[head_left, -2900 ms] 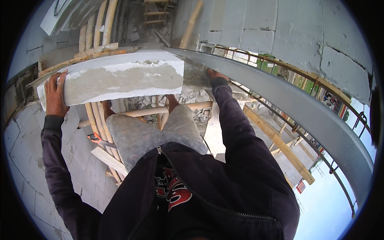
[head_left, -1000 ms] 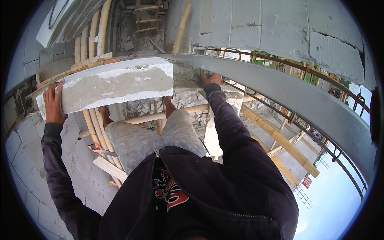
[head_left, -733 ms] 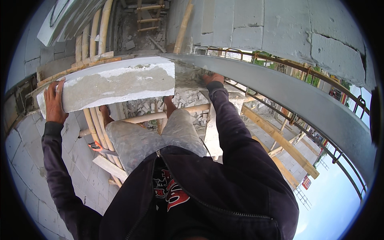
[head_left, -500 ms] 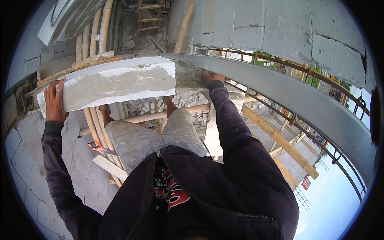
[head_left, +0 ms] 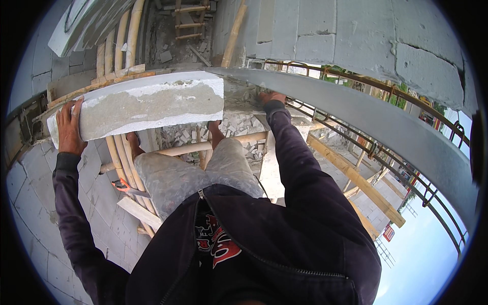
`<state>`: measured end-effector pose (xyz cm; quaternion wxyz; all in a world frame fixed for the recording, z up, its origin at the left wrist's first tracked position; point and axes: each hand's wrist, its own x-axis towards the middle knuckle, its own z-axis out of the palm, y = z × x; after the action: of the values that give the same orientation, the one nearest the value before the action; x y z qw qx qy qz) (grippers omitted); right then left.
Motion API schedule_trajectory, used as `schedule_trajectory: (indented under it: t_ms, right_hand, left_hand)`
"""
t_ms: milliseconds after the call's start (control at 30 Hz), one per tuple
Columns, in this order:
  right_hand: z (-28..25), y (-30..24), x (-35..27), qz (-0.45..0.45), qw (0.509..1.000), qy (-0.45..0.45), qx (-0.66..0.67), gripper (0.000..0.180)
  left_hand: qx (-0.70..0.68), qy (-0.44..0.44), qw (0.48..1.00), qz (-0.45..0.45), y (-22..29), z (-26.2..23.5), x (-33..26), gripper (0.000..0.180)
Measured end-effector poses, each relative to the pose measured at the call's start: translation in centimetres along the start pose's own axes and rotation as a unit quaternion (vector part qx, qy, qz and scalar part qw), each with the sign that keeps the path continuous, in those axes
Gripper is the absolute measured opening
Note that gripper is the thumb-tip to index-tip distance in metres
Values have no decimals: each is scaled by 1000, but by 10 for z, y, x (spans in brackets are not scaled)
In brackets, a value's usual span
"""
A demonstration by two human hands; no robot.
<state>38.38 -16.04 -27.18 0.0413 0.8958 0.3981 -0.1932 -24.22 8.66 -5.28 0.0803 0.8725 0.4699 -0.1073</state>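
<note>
A long white lightweight concrete block [head_left: 152, 105], with grey mortar smeared over its near face, lies crosswise in front of me. My left hand [head_left: 70, 127] grips its left end, with the fingers over the top edge. Past the block's right end, my right hand [head_left: 273, 98] reaches to the mortar-covered ledge [head_left: 241, 96], close against the end of a long smooth grey beam [head_left: 356, 114]. Its fingers are partly hidden there, so I cannot tell whether they grip anything.
Bamboo poles [head_left: 203, 146] and a bamboo ladder [head_left: 189, 24] stand among rubble [head_left: 180, 133]. A saw with an orange handle [head_left: 121, 185] hangs at the left poles. Steel rods [head_left: 401, 166] run beside the beam. Block walls [head_left: 351, 30] rise ahead; a wooden plank [head_left: 356, 175] slopes right.
Both hands and the block stay almost where they were. The steel rods below the grey beam show slightly more than before.
</note>
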Motion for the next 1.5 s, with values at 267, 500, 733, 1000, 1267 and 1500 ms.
schedule_trajectory:
  t_ms: [267,500,733,1000,1267,1500]
  right_hand:
    - [-34,-21,-20,23,999,-20,37,67]
    - [-69,-46,-47,-14,999,-13,42,56]
    - [7,12,-3,23,999,32,32,52]
    - [-4,3,-19,94,987,73,110,42]
    - [-42,-2,-61,182,979,32,83,34]
    - [-49,-48,-77,61,990,-83,-94,29]
  left_hand:
    - [-12,13,1000,8,-1,3,0,123]
    - [-5,11,1000,12,-2,3,1,123]
    - [-2,1,1000,6,6,-6,5,120]
    - [8,-3,1000,7,0,-2,-2,123]
    - [5,-16,1000,9,8,-13,2,128]
    - [6,-12,1000,15,8,-13,4,129]
